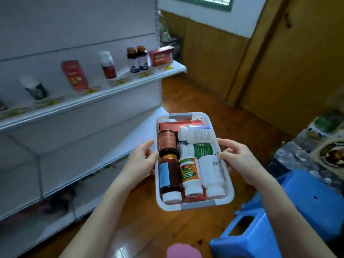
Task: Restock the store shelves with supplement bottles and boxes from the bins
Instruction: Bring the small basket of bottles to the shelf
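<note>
A: Where's the bin?
B: White bin [201, 205] is held up btwn both hands, over the wooden floor [186, 94], just right of the shelf unit [104, 94].
A: Hands?
B: Left hand [143, 159] grips the left long rim, thumb over the edge, fingers curled round the outside. Right hand [236, 161] does the same on the right rim. Each hand holds only the bin.
A: What's in it?
B: Packed, all lying flat. Near end has a brown bottle w/ blue label [168, 175], a white bottle w/ orange-green label [190, 173] and a plain white bottle [212, 174], side by side, caps toward the person. Far end has a dark jar [167, 141], another white bottle [195, 134] lying crosswise and a red box [178, 124].
A: Shelf?
B: Upper shelf carries a tall red carton [74, 74], a red-label bottle [108, 65], two dark bottles [137, 59] touching, and a wide red carton [161, 55] at the end. All blurry, so no label text is readable.
A: Else?
B: Blue stool [279, 220] at lower right.
</note>
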A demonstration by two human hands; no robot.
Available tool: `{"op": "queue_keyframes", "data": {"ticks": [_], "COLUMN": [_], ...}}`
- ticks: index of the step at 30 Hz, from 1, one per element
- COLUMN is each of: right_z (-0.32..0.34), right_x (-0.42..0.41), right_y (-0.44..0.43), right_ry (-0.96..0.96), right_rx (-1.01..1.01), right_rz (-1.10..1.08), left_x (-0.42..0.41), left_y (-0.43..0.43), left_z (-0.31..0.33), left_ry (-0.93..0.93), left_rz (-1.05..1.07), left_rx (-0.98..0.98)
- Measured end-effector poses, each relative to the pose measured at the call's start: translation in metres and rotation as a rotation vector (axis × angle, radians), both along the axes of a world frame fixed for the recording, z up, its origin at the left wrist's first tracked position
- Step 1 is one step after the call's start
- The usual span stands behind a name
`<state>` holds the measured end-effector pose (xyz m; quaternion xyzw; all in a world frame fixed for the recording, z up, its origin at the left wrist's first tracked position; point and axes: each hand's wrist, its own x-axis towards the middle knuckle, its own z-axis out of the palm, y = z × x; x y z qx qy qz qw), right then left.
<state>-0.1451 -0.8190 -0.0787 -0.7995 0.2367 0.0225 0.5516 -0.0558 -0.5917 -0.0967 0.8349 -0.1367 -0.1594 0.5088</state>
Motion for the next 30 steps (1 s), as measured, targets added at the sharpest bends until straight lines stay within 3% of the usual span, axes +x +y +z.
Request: {"op": "queue_keyframes", "data": {"ticks": [5, 13, 21, 30], "right_z": [-0.008, -0.039, -0.065, -0.109], "right_x": [0.031, 0.063, 0.123, 0.241], "right_y": [0.109, 0.256, 0.327, 0.367], "right_ry": [0.027, 0.113, 0.203, 0.265], "right_rx": [-0.015, -0.024, -0.073, -0.088], "right_rz": [0.172, 0.382, 0.503, 0.590], "left_x": [-0.021, -0.047, -0.009, 0.096], "left_y": [0.124, 0.277, 0.340, 0.369], "left_z": [0.000, -0.024, -0.061, -0.123], "left_ry": [0.031, 0.088, 0.185, 0.293], "left_rz": [0.201, 0.432, 0.548, 0.692], "left_rx": [-0.051, 0.052, 0.002, -0.016]}}
